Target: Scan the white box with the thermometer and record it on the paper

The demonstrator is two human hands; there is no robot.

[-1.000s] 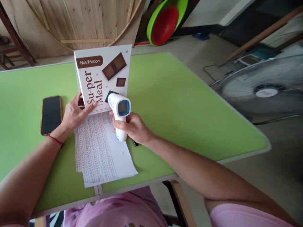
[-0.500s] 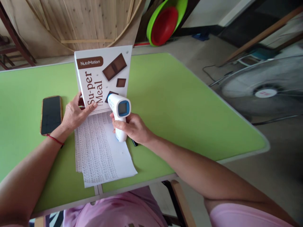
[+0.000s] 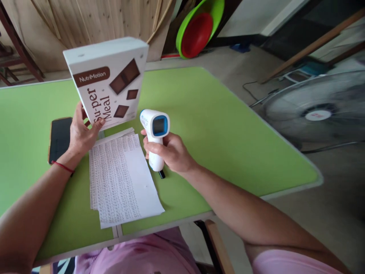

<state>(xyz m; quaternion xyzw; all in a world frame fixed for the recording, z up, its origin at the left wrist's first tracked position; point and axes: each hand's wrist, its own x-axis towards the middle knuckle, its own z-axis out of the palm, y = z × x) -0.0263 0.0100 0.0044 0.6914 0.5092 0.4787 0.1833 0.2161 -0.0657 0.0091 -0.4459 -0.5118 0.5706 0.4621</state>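
My left hand (image 3: 84,131) grips the lower left corner of a white NutriMotion box (image 3: 119,102) printed with chocolate pieces, its thumb on the front. The box is held up and tilted, so its top side shows. In my right hand (image 3: 173,152) is a white and blue infrared thermometer (image 3: 154,133), fingers wrapped round the handle. The thermometer's dark screen faces me, and its front end points toward the box with a gap between them. Below both lie handwritten paper sheets (image 3: 122,186). A black pen end (image 3: 162,174) shows just under the thermometer.
A phone (image 3: 59,139) in a brown case lies left of my left hand on the green table (image 3: 228,140). Beyond the table's right edge stands a large fan (image 3: 316,114). Green and red basins (image 3: 196,36) lean at the back, beside a wooden panel (image 3: 114,23).
The box has moved up and left and tipped, showing its top side. My right hand has shifted the thermometer to the right, away from the box. More of the papers is uncovered.
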